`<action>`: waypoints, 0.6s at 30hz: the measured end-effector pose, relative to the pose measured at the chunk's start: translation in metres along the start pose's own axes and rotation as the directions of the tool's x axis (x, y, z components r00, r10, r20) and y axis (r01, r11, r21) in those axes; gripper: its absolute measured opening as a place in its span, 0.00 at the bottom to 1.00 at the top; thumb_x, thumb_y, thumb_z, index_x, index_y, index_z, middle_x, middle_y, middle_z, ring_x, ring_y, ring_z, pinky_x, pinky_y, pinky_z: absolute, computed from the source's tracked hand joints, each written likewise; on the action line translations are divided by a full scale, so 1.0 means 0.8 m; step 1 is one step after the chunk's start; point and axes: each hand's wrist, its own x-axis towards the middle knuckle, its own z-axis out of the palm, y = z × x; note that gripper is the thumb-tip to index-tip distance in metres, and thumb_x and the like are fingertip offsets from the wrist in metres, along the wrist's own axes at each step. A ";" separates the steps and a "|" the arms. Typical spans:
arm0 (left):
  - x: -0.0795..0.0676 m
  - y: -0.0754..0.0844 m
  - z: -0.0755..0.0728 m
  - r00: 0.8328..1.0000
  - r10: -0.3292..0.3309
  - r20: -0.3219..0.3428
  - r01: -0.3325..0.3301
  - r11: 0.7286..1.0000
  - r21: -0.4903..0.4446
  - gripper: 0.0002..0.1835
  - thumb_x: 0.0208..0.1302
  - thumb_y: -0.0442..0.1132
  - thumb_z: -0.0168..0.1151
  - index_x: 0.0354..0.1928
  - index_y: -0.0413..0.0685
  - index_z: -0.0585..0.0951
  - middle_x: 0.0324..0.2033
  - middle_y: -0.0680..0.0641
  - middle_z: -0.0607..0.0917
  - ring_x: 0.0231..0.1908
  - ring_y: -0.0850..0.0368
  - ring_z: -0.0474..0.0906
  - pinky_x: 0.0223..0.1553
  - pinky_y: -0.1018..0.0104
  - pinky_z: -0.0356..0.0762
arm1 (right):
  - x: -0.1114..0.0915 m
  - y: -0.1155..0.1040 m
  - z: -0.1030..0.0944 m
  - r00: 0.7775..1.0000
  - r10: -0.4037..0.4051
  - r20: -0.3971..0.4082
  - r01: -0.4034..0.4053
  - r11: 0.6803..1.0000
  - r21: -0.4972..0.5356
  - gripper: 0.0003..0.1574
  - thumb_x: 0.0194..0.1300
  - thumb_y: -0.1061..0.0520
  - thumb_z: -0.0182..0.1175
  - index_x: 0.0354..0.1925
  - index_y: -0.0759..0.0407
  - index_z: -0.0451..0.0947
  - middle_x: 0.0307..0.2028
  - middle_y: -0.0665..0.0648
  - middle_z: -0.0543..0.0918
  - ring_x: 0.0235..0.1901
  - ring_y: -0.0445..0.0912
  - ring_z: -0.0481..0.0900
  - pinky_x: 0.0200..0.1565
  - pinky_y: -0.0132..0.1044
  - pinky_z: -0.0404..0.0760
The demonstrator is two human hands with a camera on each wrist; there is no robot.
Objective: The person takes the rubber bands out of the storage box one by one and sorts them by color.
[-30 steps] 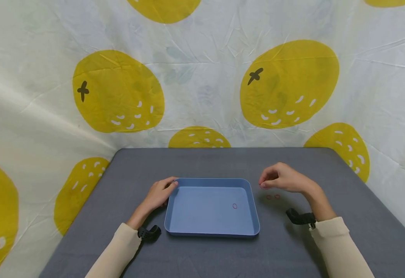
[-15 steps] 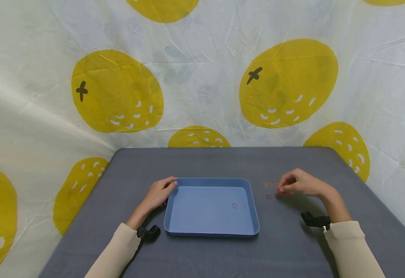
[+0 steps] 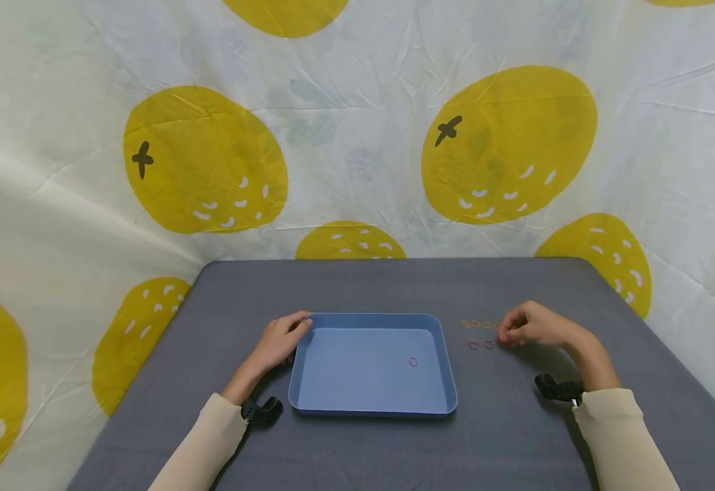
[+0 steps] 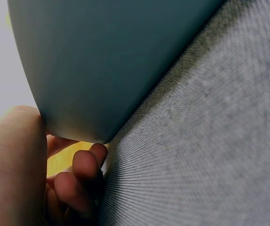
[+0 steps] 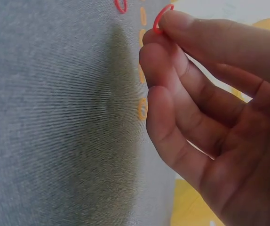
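Observation:
My left hand (image 3: 280,339) grips the far left corner of a shallow blue tray (image 3: 296,389), thumb at the rim. In the left wrist view, curled fingers (image 4: 85,165) show close to the tray's outer wall (image 4: 102,66). One small red rubber band (image 3: 413,362) lies inside, toward the right. Right of the tray, my right hand (image 3: 535,324) is over the table, thumb and index finger pinching a red rubber band (image 5: 156,23), clearest in the right wrist view. Two more red rubber bands (image 3: 473,346) lie on the cloth left of its fingertips.
Behind the red bands runs a row of several orange rubber bands (image 3: 476,324), partly overlapped by the right hand. A grey cloth (image 3: 363,457) covers the table. At its far edge hangs a white curtain (image 3: 357,157) with large yellow fruit prints. Each wrist wears a black strap (image 3: 262,412).
My right hand has moved right and slightly nearer, from beside the tray's edge to past the two red bands, uncovering the orange row. The left hand and tray stay put.

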 end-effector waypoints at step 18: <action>0.001 0.001 0.000 1.000 -0.007 -0.006 0.007 1.000 0.006 0.18 0.79 0.57 0.52 0.63 0.67 0.82 0.21 0.49 0.81 0.12 0.52 0.73 0.15 0.57 0.75 | 0.006 0.012 0.005 0.998 0.064 0.011 -0.064 0.997 -0.034 0.04 0.63 0.68 0.64 0.35 0.69 0.86 0.28 0.55 0.85 0.26 0.38 0.76 0.30 0.33 0.78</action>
